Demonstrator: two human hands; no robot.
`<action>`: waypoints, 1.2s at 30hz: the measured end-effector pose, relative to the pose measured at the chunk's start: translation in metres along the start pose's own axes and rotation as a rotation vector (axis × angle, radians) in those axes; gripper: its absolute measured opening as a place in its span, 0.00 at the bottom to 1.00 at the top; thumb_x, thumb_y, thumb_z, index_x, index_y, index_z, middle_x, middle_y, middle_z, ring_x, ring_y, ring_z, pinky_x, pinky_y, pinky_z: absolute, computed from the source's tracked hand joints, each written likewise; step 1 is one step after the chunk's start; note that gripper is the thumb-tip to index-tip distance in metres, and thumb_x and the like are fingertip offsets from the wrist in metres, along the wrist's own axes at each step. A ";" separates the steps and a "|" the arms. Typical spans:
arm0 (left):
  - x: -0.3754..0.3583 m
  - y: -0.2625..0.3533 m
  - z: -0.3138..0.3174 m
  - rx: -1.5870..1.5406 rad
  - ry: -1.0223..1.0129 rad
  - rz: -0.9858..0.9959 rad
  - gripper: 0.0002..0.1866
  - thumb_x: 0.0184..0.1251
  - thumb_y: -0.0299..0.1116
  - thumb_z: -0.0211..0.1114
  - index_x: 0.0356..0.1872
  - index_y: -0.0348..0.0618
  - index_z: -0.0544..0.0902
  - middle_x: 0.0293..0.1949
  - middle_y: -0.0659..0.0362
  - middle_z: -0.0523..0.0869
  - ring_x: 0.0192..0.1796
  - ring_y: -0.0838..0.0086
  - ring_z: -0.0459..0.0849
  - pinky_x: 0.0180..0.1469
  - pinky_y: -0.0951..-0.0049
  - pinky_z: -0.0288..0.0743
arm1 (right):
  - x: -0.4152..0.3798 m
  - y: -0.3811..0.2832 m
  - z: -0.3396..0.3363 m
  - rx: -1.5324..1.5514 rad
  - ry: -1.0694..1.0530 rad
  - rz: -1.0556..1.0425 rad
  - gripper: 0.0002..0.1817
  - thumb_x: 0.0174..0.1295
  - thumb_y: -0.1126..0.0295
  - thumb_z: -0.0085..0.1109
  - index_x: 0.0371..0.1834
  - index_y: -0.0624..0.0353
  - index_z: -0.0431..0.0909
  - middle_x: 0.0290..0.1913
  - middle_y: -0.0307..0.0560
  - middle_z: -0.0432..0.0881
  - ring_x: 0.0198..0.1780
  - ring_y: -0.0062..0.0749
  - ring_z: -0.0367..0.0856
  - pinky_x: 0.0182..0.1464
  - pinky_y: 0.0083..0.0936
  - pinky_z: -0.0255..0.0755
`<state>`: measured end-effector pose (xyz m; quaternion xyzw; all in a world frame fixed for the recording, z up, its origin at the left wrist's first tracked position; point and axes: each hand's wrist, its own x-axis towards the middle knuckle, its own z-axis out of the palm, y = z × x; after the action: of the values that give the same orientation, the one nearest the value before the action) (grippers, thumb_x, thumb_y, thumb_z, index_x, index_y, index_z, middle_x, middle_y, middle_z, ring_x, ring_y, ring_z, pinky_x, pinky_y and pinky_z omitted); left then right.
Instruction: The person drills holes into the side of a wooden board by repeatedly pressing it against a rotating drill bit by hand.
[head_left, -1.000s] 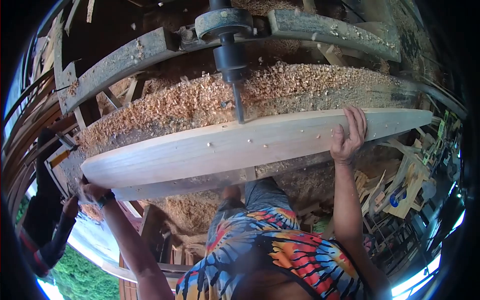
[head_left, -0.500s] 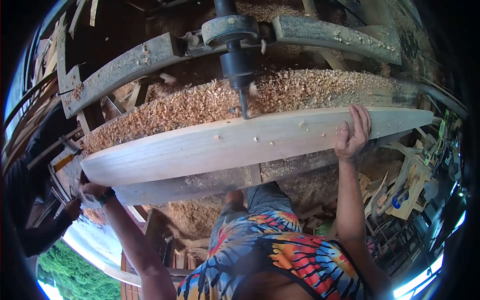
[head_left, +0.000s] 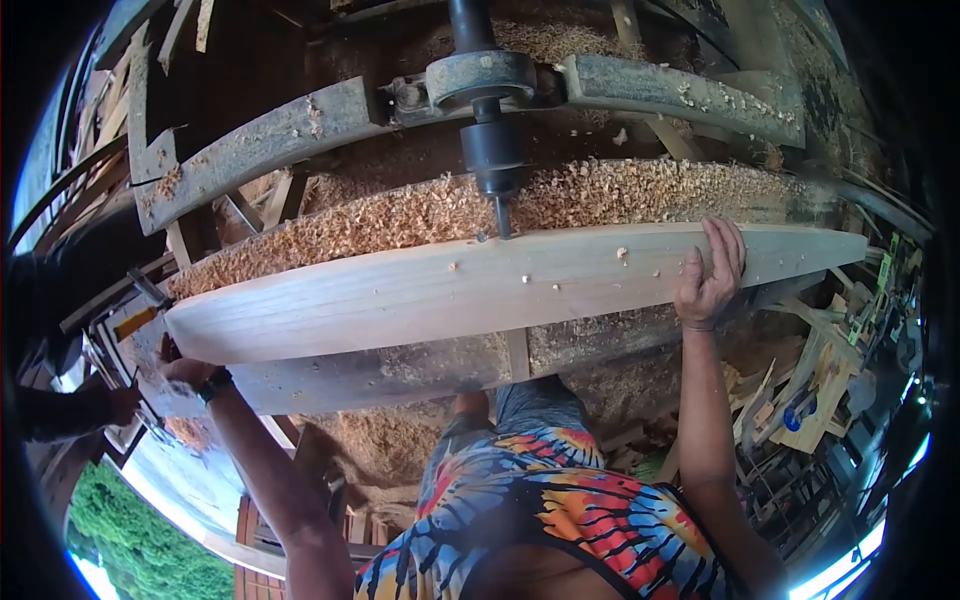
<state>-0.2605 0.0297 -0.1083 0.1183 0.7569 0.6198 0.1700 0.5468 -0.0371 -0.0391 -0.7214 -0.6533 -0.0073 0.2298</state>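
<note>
Pale wooden plank [head_left: 480,285] laid flat across the middle of the frame on the tabletop [head_left: 400,365], far edge under the drill bit [head_left: 503,215]. Right hand [head_left: 710,275] curled over the plank's right part, pressing it down against shifting. Left hand [head_left: 185,370] at the lower-left end, steadying there; grip mostly hidden, cannot tell how closed.

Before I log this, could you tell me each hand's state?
Left hand: gripping the plank at its end.
Right hand: fingers curled over the plank's edge.

Both hands [head_left: 708,275] steady long plank [head_left: 480,285]; drill bit [head_left: 503,217] at far edge.
</note>
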 end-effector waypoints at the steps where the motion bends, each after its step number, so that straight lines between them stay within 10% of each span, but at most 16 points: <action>1: -0.004 0.004 0.005 -0.010 -0.006 -0.015 0.27 0.78 0.47 0.46 0.50 0.34 0.87 0.52 0.48 0.90 0.53 0.56 0.89 0.61 0.53 0.83 | 0.001 0.000 0.000 -0.010 -0.006 0.000 0.25 0.70 0.57 0.60 0.59 0.68 0.85 0.60 0.59 0.85 0.67 0.61 0.78 0.73 0.53 0.67; 19: 0.020 -0.017 0.013 -0.130 -0.368 -0.182 0.30 0.75 0.54 0.49 0.53 0.40 0.89 0.51 0.55 0.91 0.51 0.61 0.87 0.61 0.58 0.80 | 0.005 0.002 0.005 -0.012 0.066 0.009 0.21 0.69 0.60 0.66 0.57 0.66 0.86 0.59 0.57 0.87 0.68 0.57 0.79 0.73 0.48 0.70; 24: -0.003 0.003 0.032 0.154 -0.285 0.007 0.21 0.76 0.45 0.61 0.55 0.40 0.89 0.50 0.60 0.88 0.54 0.69 0.84 0.62 0.65 0.77 | 0.008 0.000 0.008 -0.031 0.069 0.023 0.21 0.68 0.57 0.69 0.54 0.62 0.87 0.59 0.53 0.87 0.68 0.53 0.78 0.72 0.46 0.70; 31: 0.108 -0.103 -0.015 0.454 -0.321 0.414 0.27 0.82 0.56 0.60 0.63 0.45 0.88 0.52 0.62 0.87 0.51 0.75 0.82 0.59 0.69 0.78 | -0.002 -0.001 0.014 -0.102 0.097 0.056 0.29 0.69 0.40 0.63 0.55 0.55 0.85 0.60 0.46 0.86 0.70 0.51 0.76 0.72 0.52 0.62; 36: 0.056 -0.082 -0.037 0.684 -0.253 0.551 0.22 0.87 0.34 0.50 0.72 0.42 0.81 0.64 0.57 0.88 0.60 0.73 0.87 0.64 0.73 0.80 | -0.012 -0.008 0.006 -0.096 0.055 0.088 0.29 0.69 0.41 0.62 0.57 0.56 0.84 0.61 0.48 0.84 0.71 0.51 0.76 0.72 0.52 0.62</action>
<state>-0.3237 0.0013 -0.1879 0.4395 0.8316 0.3371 0.0409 0.5354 -0.0460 -0.0452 -0.7590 -0.6134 -0.0482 0.2130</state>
